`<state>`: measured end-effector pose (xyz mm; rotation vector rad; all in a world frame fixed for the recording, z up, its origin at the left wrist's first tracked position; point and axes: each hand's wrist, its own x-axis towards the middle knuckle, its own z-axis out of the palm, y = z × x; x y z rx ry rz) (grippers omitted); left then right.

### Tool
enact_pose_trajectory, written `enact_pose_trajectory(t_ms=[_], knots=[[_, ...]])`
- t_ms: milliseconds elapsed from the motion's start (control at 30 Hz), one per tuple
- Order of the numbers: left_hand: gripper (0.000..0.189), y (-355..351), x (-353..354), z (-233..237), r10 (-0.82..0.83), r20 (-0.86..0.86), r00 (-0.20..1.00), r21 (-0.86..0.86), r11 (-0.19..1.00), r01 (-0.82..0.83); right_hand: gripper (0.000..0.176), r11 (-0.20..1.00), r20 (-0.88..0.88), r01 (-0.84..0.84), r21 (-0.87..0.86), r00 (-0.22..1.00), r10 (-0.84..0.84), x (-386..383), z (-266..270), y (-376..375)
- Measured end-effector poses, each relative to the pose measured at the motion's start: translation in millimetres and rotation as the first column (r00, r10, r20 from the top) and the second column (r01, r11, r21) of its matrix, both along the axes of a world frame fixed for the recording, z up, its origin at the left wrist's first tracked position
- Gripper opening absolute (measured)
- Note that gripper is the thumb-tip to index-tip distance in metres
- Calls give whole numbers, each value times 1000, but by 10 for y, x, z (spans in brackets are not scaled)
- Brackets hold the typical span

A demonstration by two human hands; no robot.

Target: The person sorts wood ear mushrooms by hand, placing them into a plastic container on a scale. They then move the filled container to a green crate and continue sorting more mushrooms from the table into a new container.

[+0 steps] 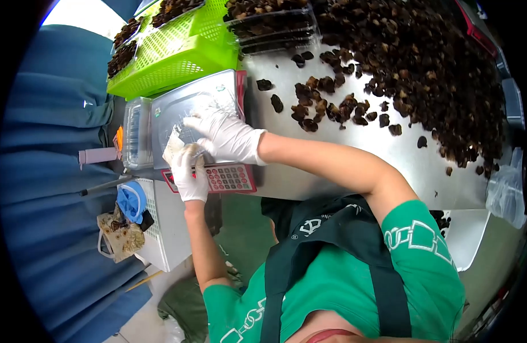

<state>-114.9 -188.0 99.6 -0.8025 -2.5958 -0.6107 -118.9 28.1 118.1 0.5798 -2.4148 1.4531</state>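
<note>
My left hand (189,174), in a white glove, is closed on a small pale packet (173,147) at the lower left of the scale. My gloved right hand (232,137) reaches over the scale's metal plate (166,108), its fingers bent and apart near clear plastic (217,103). How the plastic meets those fingers is hard to make out. The scale's red keypad (229,178) lies just below my hands. A stack of clear plastic boxes (137,134) stands against the plate's left side.
Green baskets (166,68) with filled trays stand beyond the scale. Filled clear boxes (272,31) are at the top centre. Dark dried pieces (412,63) are heaped on the metal table (343,151). Clear bags (506,194) hang at the right; a white bin (469,240) is below.
</note>
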Motion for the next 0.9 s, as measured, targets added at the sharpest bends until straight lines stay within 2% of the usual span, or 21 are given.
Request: enact_pose_trajectory(t_ms=[67, 100, 133, 200, 267, 333, 433, 467, 567, 600, 700, 800, 833, 867, 900], knots=[[29, 133, 169, 128, 133, -81, 988, 19, 991, -132, 47, 996, -147, 78, -46, 986, -84, 129, -17, -24], [29, 149, 264, 101, 152, -90, 984, 94, 985, -144, 46, 991, -150, 102, -83, 982, -113, 259, -20, 49], [28, 210, 400, 66, 123, -50, 991, 122, 986, -116, 44, 985, -273, 161, -63, 946, -172, 355, -84, 167], [27, 466, 752, -24, 74, 26, 997, 180, 981, -77, 39, 975, -288, 203, -86, 932, -220, 693, -209, 454], [25, 911, 1131, -148, -121, 272, 955, 251, 967, 51, 34, 969, -243, 248, -8, 939, -242, 1065, -438, 724], [35, 1202, 1433, -498, -174, 432, 885, 224, 971, 82, 34, 957, -123, 282, 61, 954, -273, 1472, -661, 962], [61, 1457, 1567, -825, 47, 423, 905, 58, 995, -78, 33, 929, 18, 347, 129, 936, -352, 1999, -860, 1277], [66, 1477, 1517, -912, 114, 362, 925, 12, 992, -127, 33, 916, 50, 377, 137, 921, -387, 2143, -912, 1367], [73, 1630, 1272, -951, 281, 371, 885, -128, 960, -250, 32, 874, 108, 462, 149, 871, -479, 2453, -980, 1584], [70, 1700, 1181, -961, 326, 409, 852, -163, 945, -283, 31, 860, 123, 481, 170, 855, -503, 2529, -1004, 1637], [68, 1878, 887, -1038, 487, 384, 784, -297, 869, -395, 31, 847, 167, 504, 169, 832, -529, 2643, -1011, 1736], [68, 1980, 662, -1140, 546, 363, 755, -208, 837, -506, 32, 832, 155, 533, 154, 818, -553, 2704, -1016, 1806], [66, 1942, 583, -1298, 513, 273, 814, -132, 858, -496, 32, 825, 154, 544, 155, 811, -564, 2725, -1016, 1825], [62, 1912, 524, -1416, 412, 208, 887, 36, 903, -428, 32, 818, 153, 554, 157, 804, -574, 2747, -1017, 1854], [59, 1963, 524, -1413, 327, 207, 922, 112, 928, -354, 32, 814, 175, 561, 152, 795, -581, 2771, -1026, 1880]])
